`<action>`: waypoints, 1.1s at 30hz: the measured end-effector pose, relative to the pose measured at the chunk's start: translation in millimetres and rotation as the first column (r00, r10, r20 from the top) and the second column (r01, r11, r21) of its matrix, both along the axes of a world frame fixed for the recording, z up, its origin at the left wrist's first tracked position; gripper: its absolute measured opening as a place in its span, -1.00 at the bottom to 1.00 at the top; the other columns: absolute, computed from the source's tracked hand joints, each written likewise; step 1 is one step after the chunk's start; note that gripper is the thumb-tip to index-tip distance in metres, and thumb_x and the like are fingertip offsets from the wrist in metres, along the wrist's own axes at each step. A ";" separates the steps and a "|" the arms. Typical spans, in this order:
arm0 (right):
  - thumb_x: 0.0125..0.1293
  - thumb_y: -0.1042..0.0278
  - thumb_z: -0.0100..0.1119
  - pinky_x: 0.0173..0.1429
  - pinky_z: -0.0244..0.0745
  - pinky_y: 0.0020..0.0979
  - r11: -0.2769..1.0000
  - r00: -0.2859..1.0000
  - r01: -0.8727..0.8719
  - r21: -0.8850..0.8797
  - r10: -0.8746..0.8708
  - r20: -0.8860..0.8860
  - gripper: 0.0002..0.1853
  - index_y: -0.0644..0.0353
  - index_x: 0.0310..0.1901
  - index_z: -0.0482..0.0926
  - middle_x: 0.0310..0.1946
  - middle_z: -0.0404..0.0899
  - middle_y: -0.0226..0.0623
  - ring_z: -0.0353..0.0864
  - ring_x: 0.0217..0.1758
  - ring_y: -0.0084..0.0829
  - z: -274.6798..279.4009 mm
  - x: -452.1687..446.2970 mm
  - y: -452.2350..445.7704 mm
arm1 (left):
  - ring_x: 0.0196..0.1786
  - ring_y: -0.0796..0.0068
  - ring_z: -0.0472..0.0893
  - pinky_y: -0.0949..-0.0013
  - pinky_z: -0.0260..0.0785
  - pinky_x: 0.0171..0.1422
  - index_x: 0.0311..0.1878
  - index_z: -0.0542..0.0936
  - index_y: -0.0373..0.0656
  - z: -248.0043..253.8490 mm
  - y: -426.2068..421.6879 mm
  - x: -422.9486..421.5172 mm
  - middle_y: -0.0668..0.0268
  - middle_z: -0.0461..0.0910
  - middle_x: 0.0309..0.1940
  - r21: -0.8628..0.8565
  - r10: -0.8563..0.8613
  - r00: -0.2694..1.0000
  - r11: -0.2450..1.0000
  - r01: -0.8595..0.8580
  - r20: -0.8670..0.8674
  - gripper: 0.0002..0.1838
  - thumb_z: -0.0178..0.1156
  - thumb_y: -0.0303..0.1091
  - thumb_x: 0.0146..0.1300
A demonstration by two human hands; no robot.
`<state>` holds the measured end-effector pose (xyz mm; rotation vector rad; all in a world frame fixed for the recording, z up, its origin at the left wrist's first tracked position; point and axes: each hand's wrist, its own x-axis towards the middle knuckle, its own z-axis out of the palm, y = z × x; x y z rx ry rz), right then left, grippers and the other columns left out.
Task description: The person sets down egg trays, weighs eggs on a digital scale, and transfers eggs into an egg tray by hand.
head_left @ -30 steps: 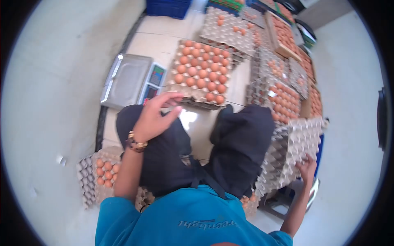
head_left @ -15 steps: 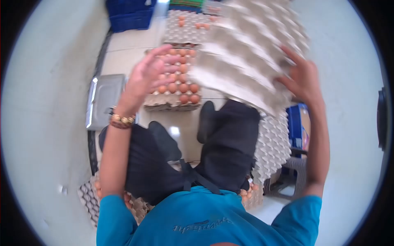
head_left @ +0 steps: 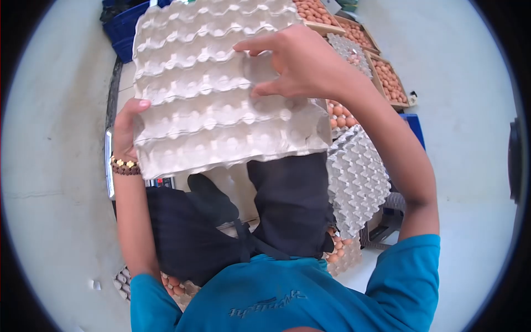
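A large grey cardboard egg tray (head_left: 204, 105), empty of eggs, is held up close in front of me above my knees. My left hand (head_left: 128, 124) grips its left edge, thumb on the near face and the other fingers hidden behind. Over the right part of the tray, my right hand (head_left: 293, 63) pinches the raised cardboard between thumb and fingers. The tray hides most of the floor area behind it. Beside my right knee stands a stack of grey egg trays (head_left: 357, 180).
Wooden crates of brown eggs (head_left: 390, 83) line the upper right. Blue crates (head_left: 124, 27) stand upper left. A scale (head_left: 160, 181) shows partly below the tray. Eggs in trays (head_left: 338, 249) lie behind my legs, near a grey plastic stool (head_left: 381, 227).
The tray has come from the stack at the right to in front of me, carried by my right hand. My left hand has taken hold of its left edge.
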<state>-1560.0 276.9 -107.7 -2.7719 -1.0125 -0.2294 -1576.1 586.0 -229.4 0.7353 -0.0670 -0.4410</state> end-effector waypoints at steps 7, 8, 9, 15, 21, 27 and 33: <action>0.25 0.11 0.37 -0.31 0.45 -0.63 0.411 0.838 0.541 0.734 -0.186 -0.514 -0.62 0.26 -0.08 0.67 -0.40 0.63 -0.38 0.53 -0.41 -0.66 16.8 -45.4 -93.0 | 0.22 0.04 0.57 -0.01 0.44 0.34 0.40 0.31 -0.29 -14.4 12.5 3.2 -0.02 0.50 0.24 -0.023 -0.015 1.000 1.000 0.014 -0.028 -0.33 0.14 -0.26 0.22; 0.32 0.14 0.32 -0.40 0.38 -0.64 0.287 0.823 0.567 0.773 -0.149 -0.548 -0.63 0.32 -0.06 0.63 -0.40 0.60 -0.41 0.48 -0.46 -0.68 2.4 -49.0 -114.3 | 0.22 0.05 0.57 -0.01 0.44 0.34 0.40 0.31 -0.29 -14.1 10.1 5.3 -0.01 0.51 0.24 -0.045 -0.016 1.000 0.999 0.015 -0.025 -0.33 0.14 -0.25 0.23; 0.32 0.13 0.30 -0.41 0.39 -0.64 0.240 0.767 0.641 0.729 -0.157 -0.622 -0.60 0.34 -0.04 0.62 -0.38 0.61 -0.40 0.47 -0.47 -0.68 -8.3 -56.0 -128.3 | 0.22 0.05 0.57 -0.01 0.44 0.34 0.40 0.31 -0.29 -12.5 8.9 6.9 0.00 0.51 0.24 -0.064 -0.013 1.000 0.998 0.011 -0.018 -0.34 0.14 -0.24 0.25; 0.40 0.05 0.21 -0.46 0.42 -0.65 0.142 0.602 0.795 0.590 -0.067 -0.796 -0.49 0.40 0.09 0.57 -0.26 0.60 -0.30 0.45 -0.52 -0.68 -10.9 -102.8 -138.6 | 0.12 0.18 0.65 0.11 0.53 0.24 0.32 0.40 -0.30 34.2 -52.6 17.0 0.06 0.59 0.15 -0.084 -0.090 0.995 0.992 0.093 0.043 -0.44 0.15 -0.34 0.26; 0.23 0.11 0.40 -0.51 0.36 -0.58 0.130 0.580 0.806 0.578 -0.372 -0.725 -0.52 0.35 0.00 0.58 -0.47 0.50 -0.45 0.50 -0.57 -0.62 1.1 -170.8 -206.2 | -0.01 0.35 0.68 0.25 0.57 0.08 0.20 0.49 -0.28 48.0 -160.9 39.9 0.16 0.64 0.00 0.195 -0.308 0.941 0.940 0.279 0.141 -0.49 0.27 -0.25 0.22; 0.06 0.38 0.47 -0.52 0.38 -0.59 -0.187 0.317 0.848 0.495 -0.569 -0.759 -0.52 0.35 0.01 0.54 -0.47 0.61 -0.39 0.51 -0.58 -0.64 -54.9 -299.9 -219.8 | 0.02 0.20 0.65 0.25 0.46 0.19 0.16 0.45 -0.42 30.6 -298.2 8.4 0.02 0.62 0.01 0.786 -0.563 0.684 0.618 -0.024 0.463 -0.36 0.36 -0.14 0.15; 0.12 0.45 0.45 -0.51 0.44 -0.53 -0.540 0.105 0.737 0.406 -0.502 -0.859 -0.47 0.51 0.09 0.48 -0.42 0.66 -0.27 0.54 -0.58 -0.57 -154.5 -377.5 -196.7 | 0.21 -0.10 0.51 0.11 0.38 0.31 0.16 0.44 -0.37 -48.7 -385.8 -23.7 -0.11 0.56 0.08 0.909 -0.784 0.470 0.400 -0.120 0.407 -0.34 0.37 -0.11 0.10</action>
